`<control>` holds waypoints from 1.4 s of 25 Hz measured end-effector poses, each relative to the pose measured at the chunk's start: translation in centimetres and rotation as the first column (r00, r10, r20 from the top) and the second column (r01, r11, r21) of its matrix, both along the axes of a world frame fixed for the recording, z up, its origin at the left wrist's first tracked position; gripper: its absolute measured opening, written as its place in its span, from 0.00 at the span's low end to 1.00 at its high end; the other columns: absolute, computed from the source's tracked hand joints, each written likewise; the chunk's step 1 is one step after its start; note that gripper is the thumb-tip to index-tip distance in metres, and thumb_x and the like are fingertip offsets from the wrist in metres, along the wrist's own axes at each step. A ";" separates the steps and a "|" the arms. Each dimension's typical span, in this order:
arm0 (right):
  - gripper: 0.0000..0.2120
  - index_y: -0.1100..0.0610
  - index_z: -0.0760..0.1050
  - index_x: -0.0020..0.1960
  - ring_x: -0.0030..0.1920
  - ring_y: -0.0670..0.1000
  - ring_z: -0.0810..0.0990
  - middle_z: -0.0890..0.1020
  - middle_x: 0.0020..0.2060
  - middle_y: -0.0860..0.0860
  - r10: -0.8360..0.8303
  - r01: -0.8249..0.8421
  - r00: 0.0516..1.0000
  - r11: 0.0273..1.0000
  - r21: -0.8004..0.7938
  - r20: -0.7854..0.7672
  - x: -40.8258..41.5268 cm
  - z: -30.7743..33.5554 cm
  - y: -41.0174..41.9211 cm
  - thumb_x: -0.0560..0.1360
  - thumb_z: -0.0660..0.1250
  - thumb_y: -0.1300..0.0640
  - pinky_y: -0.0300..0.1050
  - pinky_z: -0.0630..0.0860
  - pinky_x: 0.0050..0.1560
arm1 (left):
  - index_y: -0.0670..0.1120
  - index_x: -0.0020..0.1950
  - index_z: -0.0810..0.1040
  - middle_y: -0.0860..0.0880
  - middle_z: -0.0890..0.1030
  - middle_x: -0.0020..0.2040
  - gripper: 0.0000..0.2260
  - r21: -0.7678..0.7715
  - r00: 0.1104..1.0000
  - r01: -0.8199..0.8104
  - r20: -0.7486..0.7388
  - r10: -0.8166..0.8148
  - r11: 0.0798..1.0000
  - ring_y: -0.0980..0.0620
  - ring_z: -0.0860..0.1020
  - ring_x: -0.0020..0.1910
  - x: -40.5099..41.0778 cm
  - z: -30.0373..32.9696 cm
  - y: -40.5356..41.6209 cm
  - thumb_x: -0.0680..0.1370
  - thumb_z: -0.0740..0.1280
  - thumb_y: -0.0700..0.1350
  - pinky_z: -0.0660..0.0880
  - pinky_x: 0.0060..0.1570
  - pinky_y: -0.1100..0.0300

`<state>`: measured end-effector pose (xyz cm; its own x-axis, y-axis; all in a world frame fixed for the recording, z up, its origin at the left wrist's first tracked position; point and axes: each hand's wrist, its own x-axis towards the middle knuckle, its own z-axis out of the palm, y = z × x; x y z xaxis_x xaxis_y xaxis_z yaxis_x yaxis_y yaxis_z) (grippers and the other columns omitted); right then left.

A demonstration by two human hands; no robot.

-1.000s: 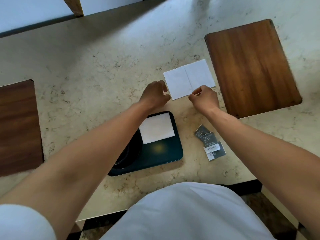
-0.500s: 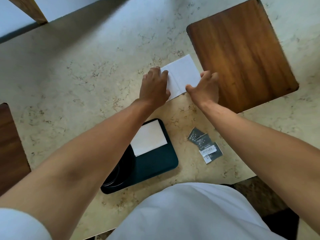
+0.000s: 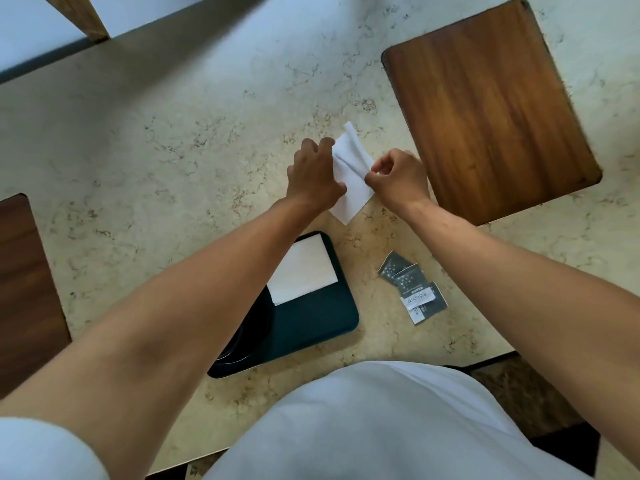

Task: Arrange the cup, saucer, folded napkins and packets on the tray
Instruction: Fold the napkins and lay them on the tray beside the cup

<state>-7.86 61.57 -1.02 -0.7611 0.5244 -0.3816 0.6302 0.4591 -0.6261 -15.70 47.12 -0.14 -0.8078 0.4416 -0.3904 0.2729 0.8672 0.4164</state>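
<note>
both hands were on the white napkin [image 3: 349, 174], out on the marble counter [image 3: 173, 161] beyond the tray [image 3: 322, 320], not on it yet. left hand [image 3: 313, 176] lay over the napkin's left edge with fingers curled onto it, likely pinning it so the sheet wouldn't slide. right hand [image 3: 398, 176] pinched the right edge between thumb and fingertips, far flap lifted. looked like a fold in progress. one folded napkin [image 3: 303, 271] already sat flat on the tray's far end, probably leaving the near part free. a dark round rim, maybe the saucer, showed under the left forearm; couldn't confirm, cup not visible. packets [image 3: 410, 289] lay overlapped on the counter just right of the tray, apart from it, within easy reach of the right hand. wooden board [image 3: 485, 109] was near the right hand.
</note>
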 end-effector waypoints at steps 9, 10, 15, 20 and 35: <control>0.05 0.50 0.75 0.41 0.52 0.50 0.82 0.84 0.45 0.45 0.029 -0.091 0.977 0.953 -0.288 -0.212 1.2 4.4 -1.1 0.71 0.71 0.55 0.49 0.77 0.55 | 0.47 0.69 0.71 0.48 0.77 0.58 0.30 0.252 0.885 -0.411 0.339 0.318 0.876 0.45 0.78 0.57 0.2 2.0 -1.9 0.69 0.77 0.43 0.80 0.54 0.49; 0.04 0.51 0.74 0.40 0.49 0.53 0.82 0.83 0.42 0.46 0.040 -0.114 0.971 0.945 -0.308 -0.238 1.3 5.0 -1.1 0.70 0.70 0.56 0.51 0.77 0.53 | 0.47 0.68 0.73 0.48 0.78 0.58 0.29 0.281 0.892 -0.392 0.349 0.287 0.876 0.45 0.78 0.57 0.4 2.3 -2.5 0.69 0.77 0.42 0.80 0.54 0.49; 0.05 0.54 0.72 0.38 0.36 0.44 0.73 0.75 0.34 0.47 0.035 -0.176 0.947 0.890 -0.422 -0.320 1.1 7.9 -1.5 0.68 0.69 0.58 0.42 0.70 0.43 | 0.45 0.56 0.83 0.46 0.82 0.54 0.14 0.329 0.913 -0.352 0.327 0.244 0.876 0.45 0.80 0.56 1.5 4.3 -5.6 0.72 0.77 0.45 0.75 0.47 0.59; 0.04 0.52 0.77 0.43 0.44 0.50 0.78 0.81 0.41 0.49 -0.057 -0.121 0.943 0.859 -0.497 -0.327 1.1 9.8 -3.1 0.73 0.71 0.59 0.49 0.73 0.47 | 0.49 0.52 0.84 0.51 0.79 0.55 0.08 0.436 0.931 -0.316 0.312 0.188 0.843 0.57 0.79 0.53 4.0 7.2 -8.7 0.75 0.75 0.48 0.71 0.47 0.66; 0.13 0.60 0.82 0.59 0.40 0.55 0.80 0.83 0.36 0.59 0.032 -0.385 0.887 0.602 -0.699 -0.460 4.1 14.5 -6.1 0.78 0.63 0.63 0.49 0.77 0.44 | 0.40 0.51 0.86 0.48 0.86 0.47 0.13 0.715 0.920 -0.385 0.249 0.302 0.583 0.57 0.83 0.44 8.4 12.8 -14.5 0.74 0.69 0.26 0.82 0.44 0.54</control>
<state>-3.74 55.49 13.48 -0.9743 -0.0129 -0.2251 0.2230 -0.2025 -0.9535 -7.32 32.65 12.66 -0.9409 0.3081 -0.1404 -0.0534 0.2743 0.9602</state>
